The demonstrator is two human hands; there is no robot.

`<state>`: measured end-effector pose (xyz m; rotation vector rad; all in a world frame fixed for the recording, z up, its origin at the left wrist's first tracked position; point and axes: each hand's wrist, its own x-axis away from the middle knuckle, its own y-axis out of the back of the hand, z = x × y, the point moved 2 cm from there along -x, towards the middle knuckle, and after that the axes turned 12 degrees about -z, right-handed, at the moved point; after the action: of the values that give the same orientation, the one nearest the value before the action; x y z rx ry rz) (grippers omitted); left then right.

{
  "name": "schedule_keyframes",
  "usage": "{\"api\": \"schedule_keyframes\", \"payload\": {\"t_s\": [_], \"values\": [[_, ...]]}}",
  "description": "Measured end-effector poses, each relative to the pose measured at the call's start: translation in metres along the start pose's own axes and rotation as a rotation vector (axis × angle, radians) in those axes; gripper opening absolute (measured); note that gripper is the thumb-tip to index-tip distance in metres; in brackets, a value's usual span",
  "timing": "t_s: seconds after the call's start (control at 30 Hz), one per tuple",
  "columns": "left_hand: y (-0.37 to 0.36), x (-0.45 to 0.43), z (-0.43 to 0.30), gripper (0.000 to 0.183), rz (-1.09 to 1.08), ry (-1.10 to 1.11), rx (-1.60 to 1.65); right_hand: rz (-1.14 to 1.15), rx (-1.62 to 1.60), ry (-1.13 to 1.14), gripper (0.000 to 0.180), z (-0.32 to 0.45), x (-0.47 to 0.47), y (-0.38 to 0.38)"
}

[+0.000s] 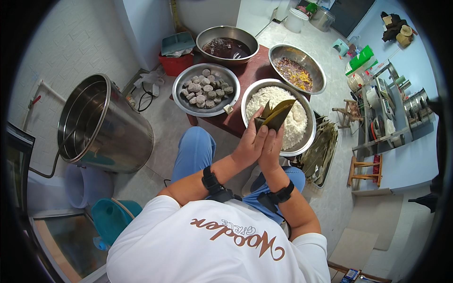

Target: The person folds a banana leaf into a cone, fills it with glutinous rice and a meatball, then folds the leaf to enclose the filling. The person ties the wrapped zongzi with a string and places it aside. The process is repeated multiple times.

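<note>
My left hand (249, 141) and my right hand (273, 144) are pressed close together, both gripping folded dark-green leaves (279, 113). The leaves are shaped into a cone-like pocket, with their pointed tips sticking up and to the right. What lies inside the fold cannot be made out. Directly beneath is white, wet-looking rice (296, 129) in a steel basin (313, 136). To its left, a wide steel basin (179, 103) holds many round, greyish lumps (203, 88). Long loose leaves (316, 152) lie in a tray at the right.
A low red table (253, 72) carries the basins. Behind are a basin of dark liquid (228, 47) and one of mixed grains with yellow bits (293, 72). A tall steel drum (132, 132) stands left, a red bucket (176, 64) behind. Shelving (382, 139) lines the right wall.
</note>
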<state>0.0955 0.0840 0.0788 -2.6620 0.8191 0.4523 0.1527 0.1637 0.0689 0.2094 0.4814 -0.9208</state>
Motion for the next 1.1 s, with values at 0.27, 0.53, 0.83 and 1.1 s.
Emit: {"api": "schedule_keyframes", "payload": {"t_s": [0.27,0.53,0.83,1.1], "values": [[0.012,-0.006,0.004,0.067,-0.019,-0.137,-0.102,0.067,-0.108,-0.276,0.041,0.039,-0.029,0.031],[0.018,0.001,0.005,0.053,0.038,-0.098,-0.167,0.017,-0.057,-0.285,0.025,0.043,-0.041,0.035],[0.026,-0.008,0.034,0.047,-0.058,0.334,0.151,0.375,0.791,0.737,0.055,0.073,-0.052,0.038],[0.021,-0.008,0.02,0.044,-0.026,0.192,0.087,0.591,0.824,0.821,0.047,0.056,-0.065,0.029]]}}
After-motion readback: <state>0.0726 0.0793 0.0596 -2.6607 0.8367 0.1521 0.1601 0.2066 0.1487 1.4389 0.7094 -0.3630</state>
